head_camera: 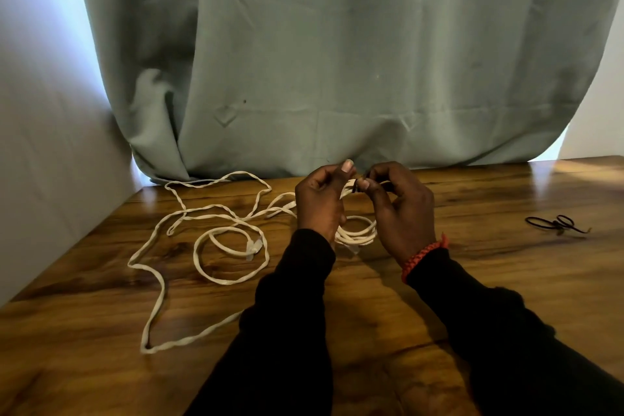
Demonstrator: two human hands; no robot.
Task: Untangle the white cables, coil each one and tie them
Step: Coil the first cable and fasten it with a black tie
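Observation:
A coiled white cable [359, 232] hangs upright between my hands above the wooden table [405, 314]. My left hand [320, 203] grips the top of the coil, thumb up. My right hand [398, 203] pinches a thin black tie [356, 186] at the coil's top, right beside my left thumb. A second white cable [202, 236] lies loose on the table to the left, partly looped, with a clear plug [254, 246] inside one loop. Whether it touches the held coil is hidden behind my left hand.
Another black tie [557, 223] lies on the table at the right. A grey-green curtain [337, 78] hangs along the table's far edge, and a white wall [40, 145] borders the left side.

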